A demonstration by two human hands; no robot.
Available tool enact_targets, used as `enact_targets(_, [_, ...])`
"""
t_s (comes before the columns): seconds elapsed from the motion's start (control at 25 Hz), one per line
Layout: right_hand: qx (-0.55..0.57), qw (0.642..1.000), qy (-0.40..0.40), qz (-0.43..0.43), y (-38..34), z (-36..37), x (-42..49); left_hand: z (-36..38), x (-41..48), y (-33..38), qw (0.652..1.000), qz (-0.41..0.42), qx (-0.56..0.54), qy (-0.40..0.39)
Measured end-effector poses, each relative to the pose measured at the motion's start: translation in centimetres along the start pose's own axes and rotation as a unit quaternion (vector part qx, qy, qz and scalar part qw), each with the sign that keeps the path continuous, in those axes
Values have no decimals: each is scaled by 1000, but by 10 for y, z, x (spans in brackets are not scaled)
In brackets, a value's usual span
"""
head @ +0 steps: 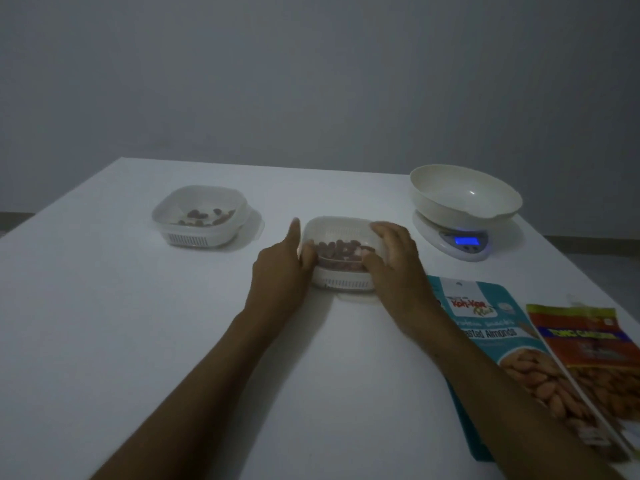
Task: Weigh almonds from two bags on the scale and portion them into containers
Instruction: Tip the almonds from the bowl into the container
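A white square container (pixel 341 277) with almonds (pixel 341 252) in it stands at the middle of the table. My left hand (pixel 280 271) grips its left side and my right hand (pixel 394 261) grips its right side. A second container (pixel 199 233) with a few almonds (pixel 204 217) sits further back on the left. The white scale (pixel 460 242) with a lit blue display carries an empty cream bowl (pixel 464 194) at the back right. Two almond bags lie flat at the right: a teal one (pixel 491 327) and a red and orange one (pixel 585 341).
The white table (pixel 138 341) runs to a far edge in front of a plain grey wall (pixel 311 81). The bags lie close to the table's right edge, under my right forearm.
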State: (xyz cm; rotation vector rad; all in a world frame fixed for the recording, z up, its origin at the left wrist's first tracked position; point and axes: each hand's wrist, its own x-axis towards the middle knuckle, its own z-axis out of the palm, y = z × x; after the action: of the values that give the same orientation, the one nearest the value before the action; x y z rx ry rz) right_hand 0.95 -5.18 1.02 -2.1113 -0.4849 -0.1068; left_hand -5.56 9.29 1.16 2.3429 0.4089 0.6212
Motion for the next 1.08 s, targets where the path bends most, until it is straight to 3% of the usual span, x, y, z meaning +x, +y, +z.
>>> enact_targets(0.2, [54, 993, -21, 107, -2, 4, 0, -1, -3, -10, 985, -89, -143, -39])
enact_targets(0.36, [224, 965, -45, 131, -21, 6, -9, -36, -15, -23, 940, -79, -284, -172])
enact_targets(0.44, [288, 948, -86, 99, -35, 14, -16, -64, -23, -33, 940, -44, -274, -199])
enact_targets(0.64, [350, 923, -162, 5, -88, 85, -22, -148, -32, -70, 964, -13, -260, -51])
enact_targets(0.88, [310, 937, -155, -52, -182, 204, -14, -221, -16, -160, 918, -90, -343, 176])
enact_targets(0.96, [286, 944, -157, -46, -197, 238, -9, -233, -3, -180, 906, -114, -364, 183])
enact_targets(1.08, [264, 952, -156, -18, -208, 273, 3, -237, 18, -198, 912, -146, -363, 124])
